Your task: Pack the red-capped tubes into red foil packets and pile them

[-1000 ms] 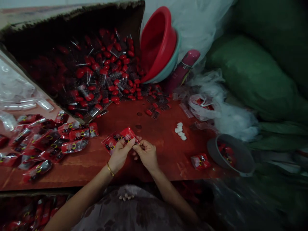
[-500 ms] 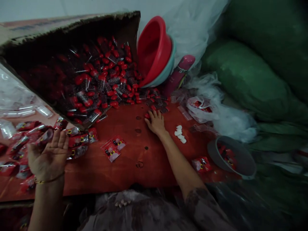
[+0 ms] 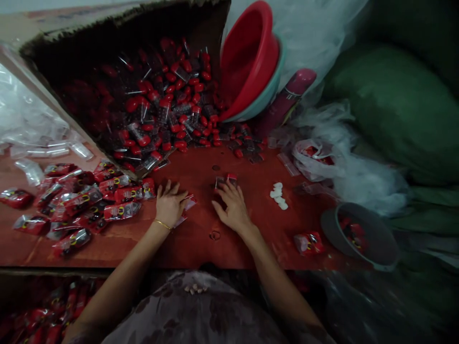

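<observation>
My left hand [image 3: 169,205] is palm down over red printed cards [image 3: 191,202], its fingers spread and partly covering them. To its right, my right hand [image 3: 233,206] rests with fingers apart, its fingertips touching small clear containers with red ends [image 3: 225,179]. Many more of these red-and-clear containers [image 3: 172,107] lie heaped in a tipped cardboard box [image 3: 68,33], spilling onto the table. Left of my left hand is a pile of red printed packets [image 3: 84,200] with clear fronts.
A red basin [image 3: 247,62], a light blue basin [image 3: 276,81] and a pink bottle [image 3: 290,98] stand behind. On the right are white discs [image 3: 278,196], one packet [image 3: 309,243], a grey bowl [image 3: 380,243] holding red pieces, and plastic bags [image 3: 373,177]. Green sacks [image 3: 398,100] lie beyond.
My left hand has moved right from the packet pile, turning from palm up to palm down over the cards. My right hand has drawn nearer me, with small containers now at its fingertips.
</observation>
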`<state>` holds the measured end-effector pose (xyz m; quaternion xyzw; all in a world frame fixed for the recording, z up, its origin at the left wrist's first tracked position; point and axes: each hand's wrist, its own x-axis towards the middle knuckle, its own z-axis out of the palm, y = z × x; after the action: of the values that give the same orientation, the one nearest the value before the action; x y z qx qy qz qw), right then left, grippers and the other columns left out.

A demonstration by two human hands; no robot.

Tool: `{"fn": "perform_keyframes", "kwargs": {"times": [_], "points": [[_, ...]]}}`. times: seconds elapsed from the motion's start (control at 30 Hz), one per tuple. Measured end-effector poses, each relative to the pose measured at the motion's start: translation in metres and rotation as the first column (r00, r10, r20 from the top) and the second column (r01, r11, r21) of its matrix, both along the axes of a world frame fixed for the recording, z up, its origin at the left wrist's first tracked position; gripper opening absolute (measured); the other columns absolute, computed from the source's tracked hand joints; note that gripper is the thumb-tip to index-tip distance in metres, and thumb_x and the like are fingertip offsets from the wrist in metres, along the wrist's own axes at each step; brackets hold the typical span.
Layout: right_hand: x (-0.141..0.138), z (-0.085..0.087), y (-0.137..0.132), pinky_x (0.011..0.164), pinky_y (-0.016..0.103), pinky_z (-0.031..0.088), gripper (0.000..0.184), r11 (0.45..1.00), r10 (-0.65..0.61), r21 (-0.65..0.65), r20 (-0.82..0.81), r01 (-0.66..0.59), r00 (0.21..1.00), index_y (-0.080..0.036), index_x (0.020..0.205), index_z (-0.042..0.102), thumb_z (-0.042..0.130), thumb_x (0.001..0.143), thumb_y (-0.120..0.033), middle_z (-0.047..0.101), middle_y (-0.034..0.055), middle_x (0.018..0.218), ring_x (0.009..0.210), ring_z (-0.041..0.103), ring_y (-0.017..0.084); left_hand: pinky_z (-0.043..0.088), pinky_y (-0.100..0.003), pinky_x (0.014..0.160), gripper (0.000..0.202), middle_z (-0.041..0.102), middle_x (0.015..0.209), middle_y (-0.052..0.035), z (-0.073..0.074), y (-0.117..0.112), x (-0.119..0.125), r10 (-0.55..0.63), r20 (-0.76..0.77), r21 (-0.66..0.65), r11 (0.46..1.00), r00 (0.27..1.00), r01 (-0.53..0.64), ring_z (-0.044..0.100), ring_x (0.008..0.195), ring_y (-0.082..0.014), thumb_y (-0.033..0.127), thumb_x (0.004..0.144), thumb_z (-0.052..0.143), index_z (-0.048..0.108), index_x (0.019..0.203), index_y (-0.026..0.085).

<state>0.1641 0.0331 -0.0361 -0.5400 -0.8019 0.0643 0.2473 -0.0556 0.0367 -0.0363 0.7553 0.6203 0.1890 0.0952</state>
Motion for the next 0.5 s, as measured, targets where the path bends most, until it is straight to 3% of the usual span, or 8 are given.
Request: {"fn": "perform_keyframes", "kwargs": {"times": [0.17, 0.33, 0.4, 0.5], "points": [[-0.031, 0.008, -0.016, 0.1, 0.044, 0.036, 0.027, 1.0, 0.003, 0.007, -0.212, -0.002, 0.977, -0.019, 0.104, 0.065, 0.046, 0.088, -0.031, 0.065, 0.01, 0.113, 0.115, 0.053, 0.025, 0.026, -0.056, 0.103, 0.029, 0.059, 0.126, -0.0095, 0.0, -0.004, 0.0, 0.026, 0.014, 0.028, 0.999, 1.0, -0.026, 0.041, 0.127, -0.0337, 0.035, 0.085, 0.048, 0.07, 0.102, 0.027], [-0.055, 0.011, -0.013, 0.078, 0.035, 0.048, 0.036, 0.981, -0.122, -0.186, -0.385, 0.053, 0.915, -0.019, 0.109, 0.061, 0.057, 0.081, -0.042, 0.069, 0.0097, 0.096, 0.084, 0.063, 0.022, 0.024, -0.057, 0.104, 0.03, 0.056, 0.129, -0.0092, 0.005, -0.009, -0.001, 0.047, 0.162, 0.007, 0.999, 0.986, -0.049, 0.04, 0.128, -0.0324, 0.037, 0.085, 0.048, 0.069, 0.104, 0.027], [-0.061, 0.008, -0.008, 0.067, 0.031, 0.048, 0.039, 0.959, -0.178, -0.279, -0.468, 0.047, 0.866, -0.018, 0.101, 0.063, 0.062, 0.075, -0.048, 0.069, 0.0068, 0.082, 0.07, 0.061, 0.019, 0.021, -0.057, 0.106, 0.03, 0.056, 0.13, -0.0087, 0.009, -0.011, -0.001, 0.037, 0.245, -0.001, 0.999, 0.969, -0.038, 0.039, 0.129, -0.0323, 0.037, 0.085, 0.048, 0.069, 0.103, 0.027], [-0.067, 0.001, -0.002, 0.06, 0.025, 0.045, 0.03, 0.944, -0.173, -0.32, -0.675, -0.074, 0.717, -0.018, 0.079, 0.063, 0.057, 0.079, -0.048, 0.065, 0.0017, 0.068, 0.062, 0.058, 0.015, 0.028, -0.048, 0.106, 0.034, 0.059, 0.127, -0.0076, 0.018, -0.012, 0.002, 0.044, 0.452, -0.015, 0.999, 0.891, -0.042, 0.043, 0.127, -0.029, 0.039, 0.083, 0.051, 0.066, 0.11, 0.025]]}}
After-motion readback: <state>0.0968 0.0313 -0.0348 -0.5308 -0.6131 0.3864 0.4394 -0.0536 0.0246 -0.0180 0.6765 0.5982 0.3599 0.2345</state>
